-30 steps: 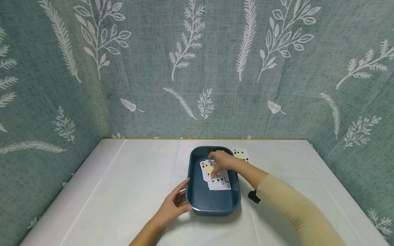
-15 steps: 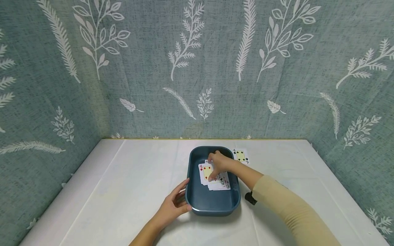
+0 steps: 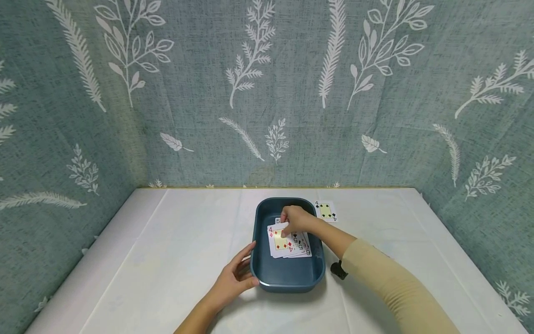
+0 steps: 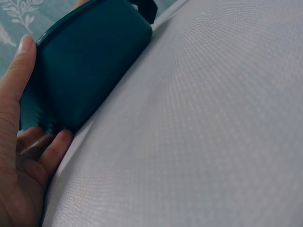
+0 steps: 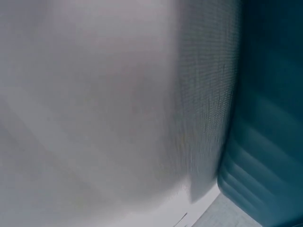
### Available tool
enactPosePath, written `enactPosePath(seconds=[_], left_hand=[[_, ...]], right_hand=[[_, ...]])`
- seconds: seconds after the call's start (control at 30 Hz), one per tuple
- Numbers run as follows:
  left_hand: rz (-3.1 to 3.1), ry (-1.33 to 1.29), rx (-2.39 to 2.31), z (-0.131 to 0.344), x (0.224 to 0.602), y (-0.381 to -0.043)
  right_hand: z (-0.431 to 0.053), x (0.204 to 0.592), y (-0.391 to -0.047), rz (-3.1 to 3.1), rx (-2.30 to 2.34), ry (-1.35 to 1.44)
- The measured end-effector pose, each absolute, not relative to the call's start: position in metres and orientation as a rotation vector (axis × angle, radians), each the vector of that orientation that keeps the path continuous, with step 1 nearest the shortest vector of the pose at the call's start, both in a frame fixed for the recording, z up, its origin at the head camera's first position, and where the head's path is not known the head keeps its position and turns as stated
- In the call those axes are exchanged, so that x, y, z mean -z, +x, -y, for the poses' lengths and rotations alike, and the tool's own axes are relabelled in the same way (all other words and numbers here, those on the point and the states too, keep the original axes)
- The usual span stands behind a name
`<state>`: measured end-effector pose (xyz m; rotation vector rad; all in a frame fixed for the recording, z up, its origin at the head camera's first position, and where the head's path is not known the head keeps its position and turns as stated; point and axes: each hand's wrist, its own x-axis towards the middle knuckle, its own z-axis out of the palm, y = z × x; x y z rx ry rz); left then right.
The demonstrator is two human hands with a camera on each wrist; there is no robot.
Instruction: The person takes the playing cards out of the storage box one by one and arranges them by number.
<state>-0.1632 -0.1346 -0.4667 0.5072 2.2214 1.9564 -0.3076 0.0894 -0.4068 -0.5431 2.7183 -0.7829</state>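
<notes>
A dark blue plastic tub (image 3: 288, 274) stands on the white-covered table. Inside it lies an overlapping pile of face-up playing cards (image 3: 308, 253), topped by a four of diamonds (image 3: 279, 246). My right hand (image 3: 297, 220) reaches over the tub's right wall and pinches that card, thumb on its face; the other fingertips are partly hidden. At the tub's left side, my left hand (image 3: 234, 277) holds the wall near the front corner. In the left wrist view, the left thumb (image 4: 24, 52) lies along the tub's edge, with other fingers lower against its side. The right wrist view shows no hand.
A black-suited four card (image 3: 325, 211) lies on the table beyond the tub's right rear corner. A small black object (image 3: 339, 270) sits below my right wrist. Leaf-patterned green fabric (image 3: 267, 93) rises behind the table and along both sides.
The four of diamonds has slid left and toward me within the tub under my right hand, uncovering a five behind it. My left hand and the tub have stayed in place.
</notes>
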Motion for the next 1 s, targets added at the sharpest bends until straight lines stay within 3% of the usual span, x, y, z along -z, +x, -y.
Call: enactPosePath(seconds=[0.53,1.0], left_hand=[[-2.223,0.509,-1.952,0.134,0.467,-0.163],[-2.226,0.513,-1.945,0.135,0.468,-0.164]], right_hand=[[-0.104,0.394,-0.312,-2.418,1.244,-0.554],[-0.127,0.376,-0.322,-2.311,1.492,-0.404]])
